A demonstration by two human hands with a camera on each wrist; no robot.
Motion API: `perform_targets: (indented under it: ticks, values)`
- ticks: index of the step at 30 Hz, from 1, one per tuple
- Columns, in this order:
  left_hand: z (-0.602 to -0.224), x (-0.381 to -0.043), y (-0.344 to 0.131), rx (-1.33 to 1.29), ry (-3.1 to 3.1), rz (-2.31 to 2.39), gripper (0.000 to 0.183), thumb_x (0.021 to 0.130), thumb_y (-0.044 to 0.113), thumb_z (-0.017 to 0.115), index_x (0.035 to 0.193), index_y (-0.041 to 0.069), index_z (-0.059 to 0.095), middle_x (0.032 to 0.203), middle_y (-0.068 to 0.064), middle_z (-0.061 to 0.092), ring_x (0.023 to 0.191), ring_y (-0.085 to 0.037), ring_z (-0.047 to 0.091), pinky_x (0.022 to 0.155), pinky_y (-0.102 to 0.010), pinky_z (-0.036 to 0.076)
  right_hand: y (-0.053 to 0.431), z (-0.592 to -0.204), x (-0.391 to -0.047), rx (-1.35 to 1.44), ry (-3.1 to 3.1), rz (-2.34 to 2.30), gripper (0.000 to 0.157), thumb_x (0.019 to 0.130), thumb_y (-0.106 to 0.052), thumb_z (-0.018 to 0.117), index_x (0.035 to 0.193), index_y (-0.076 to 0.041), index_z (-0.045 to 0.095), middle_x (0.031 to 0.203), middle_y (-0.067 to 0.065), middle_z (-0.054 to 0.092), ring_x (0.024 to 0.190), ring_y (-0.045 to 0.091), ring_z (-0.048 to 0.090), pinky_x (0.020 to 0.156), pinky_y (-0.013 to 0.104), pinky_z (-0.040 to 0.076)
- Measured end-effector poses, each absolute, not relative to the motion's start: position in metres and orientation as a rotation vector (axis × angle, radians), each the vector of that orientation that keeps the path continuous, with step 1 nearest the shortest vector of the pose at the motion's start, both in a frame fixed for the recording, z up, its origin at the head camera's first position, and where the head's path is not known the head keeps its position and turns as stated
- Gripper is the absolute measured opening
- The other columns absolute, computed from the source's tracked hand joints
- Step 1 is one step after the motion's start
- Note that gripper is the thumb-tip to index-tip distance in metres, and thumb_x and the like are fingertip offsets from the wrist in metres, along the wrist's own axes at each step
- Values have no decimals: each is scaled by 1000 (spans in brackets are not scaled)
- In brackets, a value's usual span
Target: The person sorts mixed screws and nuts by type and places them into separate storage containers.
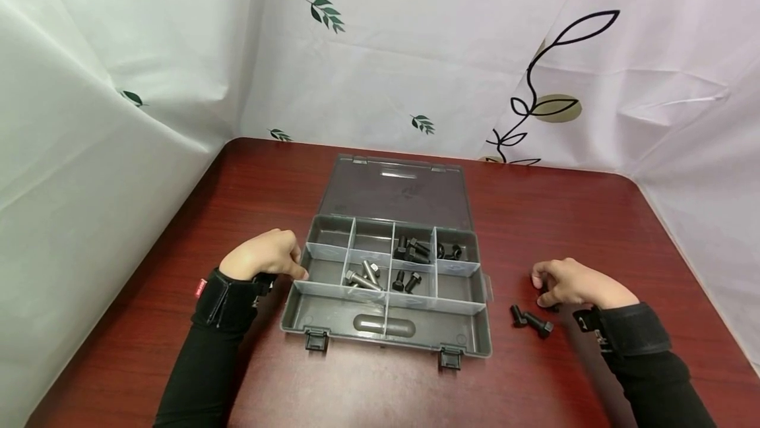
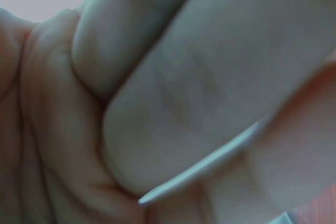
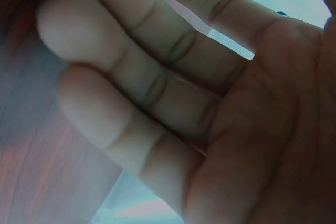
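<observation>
An open grey divided parts box lies on the table. At its left wall is my left hand, fingers curled, thumb and index finger gripping the wall's edge. Its folded fingers fill the left wrist view. To the right of the box, my right hand reaches down to the tabletop. Its thumb and index finger pinch a small black fastener, mostly hidden by the hand. Two loose black bolts lie just left of this hand. In the right wrist view, the other fingers are loosely bent.
Silver bolts lie in a middle compartment. Black bolts sit in two compartments right of centre, and black ring-shaped pieces in the back right one. The box's lid is folded back. White patterned cloth surrounds the reddish-brown table.
</observation>
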State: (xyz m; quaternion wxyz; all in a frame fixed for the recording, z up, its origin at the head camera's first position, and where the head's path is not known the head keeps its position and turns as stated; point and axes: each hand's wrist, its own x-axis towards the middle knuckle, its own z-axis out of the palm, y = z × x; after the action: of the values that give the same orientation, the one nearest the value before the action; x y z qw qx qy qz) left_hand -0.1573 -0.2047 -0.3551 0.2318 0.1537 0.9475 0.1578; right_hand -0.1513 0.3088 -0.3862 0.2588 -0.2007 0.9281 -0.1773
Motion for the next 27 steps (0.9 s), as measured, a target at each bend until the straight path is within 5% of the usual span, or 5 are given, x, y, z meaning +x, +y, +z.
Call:
perform_targets:
  ticks: [11,27]
  values:
    - [-357,-159,-205,415,2610,415,33,73,31,72,55,18,49,54,8,37,56,-12,38,55,-29,33,306,-386,-151,-497,2523,-445,21,72,-14,71,78,-13,50,60,-3,49,50,15,51,52,31,40]
    - [-356,-159,-205,418,2606,416,32,74,31,72,55,18,50,54,8,39,56,-12,39,56,-29,34,307,-383,-151,-545,2519,-496,12,80,-13,68,75,-14,57,62,-3,52,53,15,50,52,31,40]
